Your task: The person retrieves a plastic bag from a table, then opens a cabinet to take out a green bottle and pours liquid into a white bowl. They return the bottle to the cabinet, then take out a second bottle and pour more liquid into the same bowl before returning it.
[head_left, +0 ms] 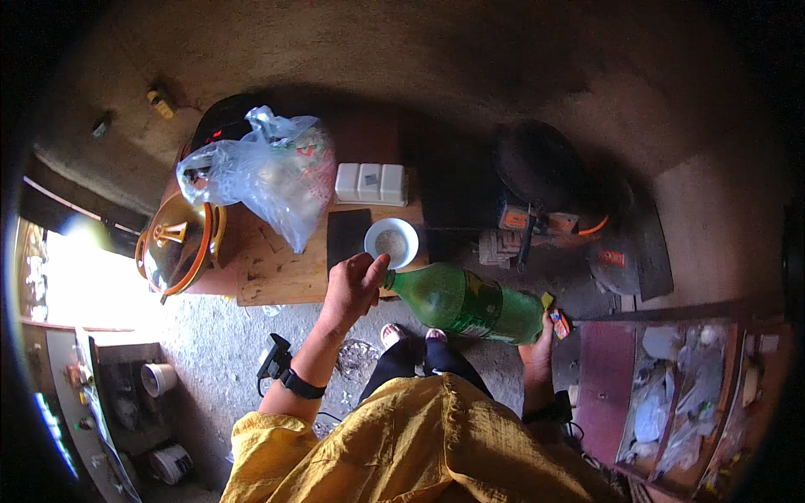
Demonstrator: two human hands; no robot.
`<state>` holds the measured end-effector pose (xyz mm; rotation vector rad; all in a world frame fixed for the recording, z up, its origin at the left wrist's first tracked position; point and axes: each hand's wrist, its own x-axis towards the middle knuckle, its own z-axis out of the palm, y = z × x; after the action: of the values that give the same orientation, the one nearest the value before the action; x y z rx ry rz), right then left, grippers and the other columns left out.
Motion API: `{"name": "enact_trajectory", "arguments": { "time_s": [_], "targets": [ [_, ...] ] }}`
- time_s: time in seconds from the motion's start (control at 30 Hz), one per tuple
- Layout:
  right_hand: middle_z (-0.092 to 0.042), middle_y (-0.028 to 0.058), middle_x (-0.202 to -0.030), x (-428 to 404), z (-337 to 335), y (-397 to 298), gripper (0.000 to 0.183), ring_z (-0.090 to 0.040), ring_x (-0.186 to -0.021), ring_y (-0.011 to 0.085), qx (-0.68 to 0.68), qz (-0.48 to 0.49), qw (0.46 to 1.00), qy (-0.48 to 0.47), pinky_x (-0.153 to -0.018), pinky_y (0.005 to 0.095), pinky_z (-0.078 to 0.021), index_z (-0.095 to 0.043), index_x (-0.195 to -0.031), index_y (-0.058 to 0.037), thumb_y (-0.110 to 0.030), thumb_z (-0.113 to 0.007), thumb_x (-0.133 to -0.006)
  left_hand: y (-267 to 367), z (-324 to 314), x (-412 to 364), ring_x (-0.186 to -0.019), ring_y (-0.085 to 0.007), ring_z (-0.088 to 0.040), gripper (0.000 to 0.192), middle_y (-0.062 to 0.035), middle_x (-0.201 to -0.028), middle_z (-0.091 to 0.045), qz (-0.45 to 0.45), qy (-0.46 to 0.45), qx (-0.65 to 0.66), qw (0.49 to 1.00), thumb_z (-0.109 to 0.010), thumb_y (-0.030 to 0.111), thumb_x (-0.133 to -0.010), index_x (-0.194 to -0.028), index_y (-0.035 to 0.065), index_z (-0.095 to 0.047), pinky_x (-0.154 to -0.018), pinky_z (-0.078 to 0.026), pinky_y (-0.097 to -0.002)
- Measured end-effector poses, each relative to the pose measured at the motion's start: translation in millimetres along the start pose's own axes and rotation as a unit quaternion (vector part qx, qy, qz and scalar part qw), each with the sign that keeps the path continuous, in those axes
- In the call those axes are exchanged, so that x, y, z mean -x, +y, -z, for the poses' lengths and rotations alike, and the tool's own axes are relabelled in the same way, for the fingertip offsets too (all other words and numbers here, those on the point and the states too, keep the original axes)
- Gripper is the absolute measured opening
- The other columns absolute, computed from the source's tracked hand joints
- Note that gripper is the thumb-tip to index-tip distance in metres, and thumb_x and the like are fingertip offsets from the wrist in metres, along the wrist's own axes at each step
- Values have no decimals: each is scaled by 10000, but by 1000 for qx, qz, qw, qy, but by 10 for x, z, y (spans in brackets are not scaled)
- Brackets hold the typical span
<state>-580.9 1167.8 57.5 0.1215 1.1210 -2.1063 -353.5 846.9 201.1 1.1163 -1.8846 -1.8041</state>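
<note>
A large green plastic bottle (465,302) lies almost level in front of me. My right hand (541,336) holds its base end. My left hand (355,286) is curled beside the bottle neck (390,280), thumb over the near rim of a white bowl (409,229). I cannot tell whether it grips the neck, the cap or the rim. Pale grain-like contents (391,244) lie in the bowl, at the front of a wooden table (283,276). By my right fingers a small orange packet (559,324) shows; whether it is held is unclear.
Behind the bowl are a white three-section container (371,183) and a filled plastic bag (283,170). A lidded amber glass pot (176,242) stands left. To the right are a dark pan (541,166), bricks (497,247) and a cabinet (604,377) with plastic bags.
</note>
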Motion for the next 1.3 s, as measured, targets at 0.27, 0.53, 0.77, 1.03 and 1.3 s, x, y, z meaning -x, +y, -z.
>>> {"name": "enact_trajectory", "arguments": {
  "time_s": [0.27,0.53,0.77,1.03,1.3],
  "targets": [
    [-599,79,-1257,541,48,-351,471,-561,-1158,270,-23,50,998,11,-1004,442,-420,-560,-1264,-97,-444,-469,-959,224,-346,225,-757,-231,-640,140,-131,-824,-624,-283,-41,-103,953,-567,126,-956,-996,-3,-602,-659,-493,-327],
    [-620,133,-1232,1321,687,-238,507,-566,-1160,322,-179,55,982,6,-1019,482,-419,-592,-1221,-42,-442,-421,-962,611,-962,770,-1029,-234,-620,281,-115,-1128,-629,-380,-206,-36,901,-611,-36,-875,-1151,13,-595,-856,-508,-330],
    [-604,148,-1259,2065,1250,-141,542,-563,-1171,340,-217,114,968,58,-1026,506,-416,-559,-1275,-44,-456,-382,-971,507,-1718,1220,-1009,-149,-565,272,-55,-1070,-583,-339,-237,54,909,-695,137,-887,-1104,-15,-636,-900,-458,-282],
    [-563,162,-1309,2676,1670,-153,589,-548,-1194,348,-295,183,937,12,-1013,544,-418,-506,-1325,-69,-516,-403,-956,677,-2432,1680,-1169,-165,-527,429,-69,-1210,-573,-262,-381,182,868,-675,65,-892,-1281,-5,-509,-1036,-378,-327],
    [-578,155,-1282,3065,1980,-201,639,-570,-1162,323,-285,262,922,20,-1005,479,-444,-487,-1333,-31,-539,-443,-947,876,-3025,1992,-1278,-224,-478,549,-131,-1320,-554,-290,-449,143,833,-706,137,-875,-1352,4,-468,-1083,-334,-353]
  ]
}}
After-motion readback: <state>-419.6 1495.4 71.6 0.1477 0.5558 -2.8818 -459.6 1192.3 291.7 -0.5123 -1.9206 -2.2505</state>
